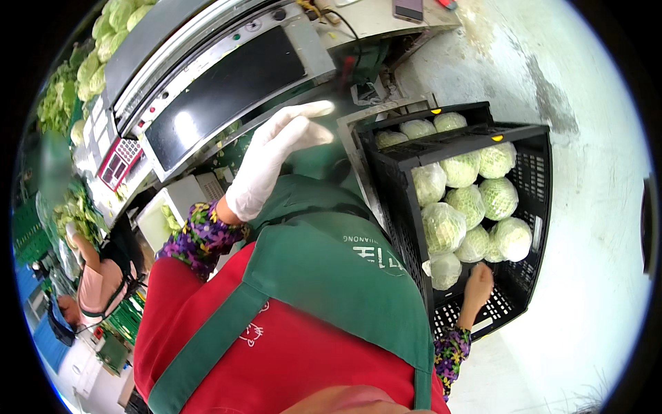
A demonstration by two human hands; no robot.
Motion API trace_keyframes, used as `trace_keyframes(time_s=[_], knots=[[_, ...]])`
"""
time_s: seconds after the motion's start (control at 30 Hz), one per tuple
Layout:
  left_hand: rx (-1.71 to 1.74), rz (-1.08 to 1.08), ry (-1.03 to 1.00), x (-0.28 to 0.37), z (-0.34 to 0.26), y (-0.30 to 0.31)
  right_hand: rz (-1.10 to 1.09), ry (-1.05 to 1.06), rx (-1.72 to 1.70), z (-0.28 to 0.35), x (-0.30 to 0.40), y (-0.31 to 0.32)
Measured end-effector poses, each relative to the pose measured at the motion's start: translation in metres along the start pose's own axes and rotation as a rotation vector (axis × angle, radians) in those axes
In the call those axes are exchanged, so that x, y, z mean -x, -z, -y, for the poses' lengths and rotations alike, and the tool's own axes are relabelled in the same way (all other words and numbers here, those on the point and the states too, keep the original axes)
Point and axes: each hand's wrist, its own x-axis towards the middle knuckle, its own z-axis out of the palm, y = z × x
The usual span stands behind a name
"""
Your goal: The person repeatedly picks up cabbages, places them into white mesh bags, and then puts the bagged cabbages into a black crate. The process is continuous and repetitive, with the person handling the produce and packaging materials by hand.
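Note:
My left hand [276, 152], in a white glove, is raised in front of my green apron [320, 259]. Its fingers point to the right, apart from the thumb, and nothing is in it. My bare right hand [479, 283] reaches into a black plastic crate [535, 207], just below the nearest round cabbages. Its fingers are curled and partly hidden, so whether it touches one is unclear. Several pale green cabbages [444, 227] in clear wrapping fill much of this crate. More wrapped cabbages [418, 128] sit in a second black crate [439, 114] behind it.
A film-wrapping machine with a dark plate [227, 93] stands ahead, beside a red scale [119, 163] with a keypad. Unwrapped cabbages [111, 31] are piled far left. A co-worker [103, 290] handles leafy greens at left. A phone [408, 9] lies on the table [362, 20].

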Motion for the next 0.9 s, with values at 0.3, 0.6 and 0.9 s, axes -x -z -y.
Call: trace_keyframes(time_s=[0.3,0.6,0.9], knots=[[0.109,-0.322,-0.116,0.03,0.037,0.043,-0.108,0.628,-0.553,0.275,-0.024,0.05],[-0.078,-0.58,-0.55,0.015,0.039,0.131,1.172,-0.113,-1.146,0.316,-0.104,-0.179],[-0.544,-0.999,-0.63,-0.094,-0.025,0.378,1.243,-0.376,-1.357,0.35,-0.143,-0.293]])
